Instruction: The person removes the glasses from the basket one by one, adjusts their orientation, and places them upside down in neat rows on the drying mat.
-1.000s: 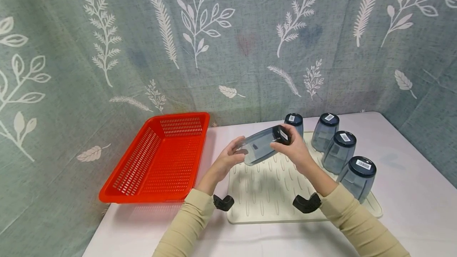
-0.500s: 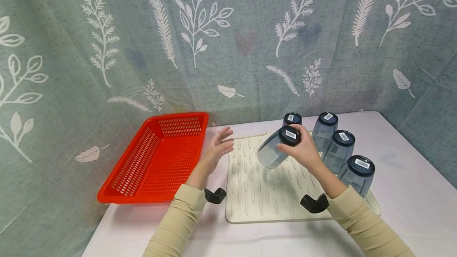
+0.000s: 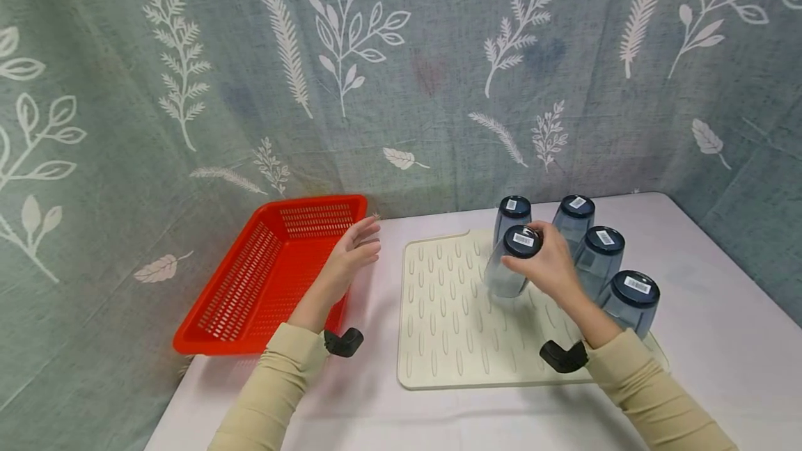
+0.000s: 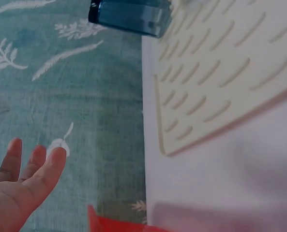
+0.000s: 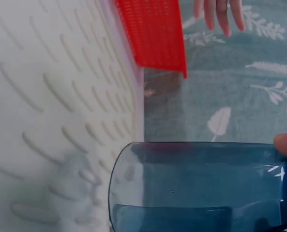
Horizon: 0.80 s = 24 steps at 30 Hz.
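My right hand (image 3: 551, 263) grips a blue-tinted drinking glass (image 3: 506, 271) by its dark base, which faces up with a white barcode label. The glass is tipped slightly, its rim low over the cream ridged drying mat (image 3: 438, 326). In the right wrist view the glass (image 5: 196, 183) lies across the lower part, a fingertip at its base. My left hand (image 3: 344, 256) holds nothing; its fingers are loosely spread near the right rim of the red basket (image 3: 276, 346). The left wrist view shows the left hand's fingers (image 4: 49, 169) apart from any object.
Several more upside-down glasses stand along the mat's back and right side, such as one at the back (image 3: 515, 209) and one at the front right (image 3: 634, 298). A patterned curtain (image 3: 401, 75) hangs behind the white table (image 3: 727, 339).
My left hand has let go of the glass and moved left toward the basket. My right hand has carried the glass rightward and tilted it from nearly sideways to almost upright, base up.
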Tool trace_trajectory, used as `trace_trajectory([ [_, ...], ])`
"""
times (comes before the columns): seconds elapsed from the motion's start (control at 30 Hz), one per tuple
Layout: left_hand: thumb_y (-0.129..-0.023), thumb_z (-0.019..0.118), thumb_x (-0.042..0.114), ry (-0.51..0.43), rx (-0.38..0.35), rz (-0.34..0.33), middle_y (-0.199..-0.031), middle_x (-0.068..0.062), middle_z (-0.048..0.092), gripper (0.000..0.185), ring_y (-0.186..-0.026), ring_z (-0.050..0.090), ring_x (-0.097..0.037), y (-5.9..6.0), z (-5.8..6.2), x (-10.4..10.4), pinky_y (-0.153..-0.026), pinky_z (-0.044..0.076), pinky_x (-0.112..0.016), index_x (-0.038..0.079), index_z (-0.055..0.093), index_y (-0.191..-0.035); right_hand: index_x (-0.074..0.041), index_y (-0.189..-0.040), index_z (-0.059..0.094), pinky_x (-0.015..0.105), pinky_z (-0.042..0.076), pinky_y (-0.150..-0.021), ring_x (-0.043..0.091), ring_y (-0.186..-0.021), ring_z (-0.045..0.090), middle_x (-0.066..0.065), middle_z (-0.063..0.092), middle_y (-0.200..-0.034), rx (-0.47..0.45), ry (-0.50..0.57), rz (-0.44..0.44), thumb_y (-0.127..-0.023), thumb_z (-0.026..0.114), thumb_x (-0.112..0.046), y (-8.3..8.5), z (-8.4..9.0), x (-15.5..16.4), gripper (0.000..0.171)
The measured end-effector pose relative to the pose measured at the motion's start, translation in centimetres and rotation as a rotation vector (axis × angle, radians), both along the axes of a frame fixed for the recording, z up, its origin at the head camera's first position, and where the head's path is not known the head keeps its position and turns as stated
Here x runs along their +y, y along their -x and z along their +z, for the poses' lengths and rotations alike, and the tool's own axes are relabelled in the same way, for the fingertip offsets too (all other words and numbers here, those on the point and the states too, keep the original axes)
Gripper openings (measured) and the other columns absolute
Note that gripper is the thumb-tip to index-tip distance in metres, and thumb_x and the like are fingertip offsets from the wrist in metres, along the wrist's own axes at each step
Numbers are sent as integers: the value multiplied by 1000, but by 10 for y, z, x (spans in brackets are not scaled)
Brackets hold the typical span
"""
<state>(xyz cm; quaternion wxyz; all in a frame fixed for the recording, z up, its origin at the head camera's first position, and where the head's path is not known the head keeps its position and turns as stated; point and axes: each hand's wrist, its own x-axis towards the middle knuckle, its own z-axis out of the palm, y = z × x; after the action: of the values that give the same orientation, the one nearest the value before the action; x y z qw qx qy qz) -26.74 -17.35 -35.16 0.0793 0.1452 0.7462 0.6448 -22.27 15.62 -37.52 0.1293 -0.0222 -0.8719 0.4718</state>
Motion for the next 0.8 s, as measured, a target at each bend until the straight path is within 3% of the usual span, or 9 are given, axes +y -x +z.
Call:
trace_trajectory([
  [0.4,-85,61,18,99,-19,48,-143,-8,35,66,-130,33,-29,-10,0,-18,-106,30,-47,16,28,-142,6,-128,38,52,40,-85,40,-109,41,27,45,-121,-36,-146,-33,-70,74,-24,1,-7,9,74],
  [0.8,-86,61,21,92,-25,34,-144,-7,33,65,-132,29,-32,-18,1,-21,-105,30,-48,15,28,-141,8,-131,36,55,39,-84,45,-111,39,29,44,-123,-113,-230,-20,-71,72,-26,1,-7,15,78],
])
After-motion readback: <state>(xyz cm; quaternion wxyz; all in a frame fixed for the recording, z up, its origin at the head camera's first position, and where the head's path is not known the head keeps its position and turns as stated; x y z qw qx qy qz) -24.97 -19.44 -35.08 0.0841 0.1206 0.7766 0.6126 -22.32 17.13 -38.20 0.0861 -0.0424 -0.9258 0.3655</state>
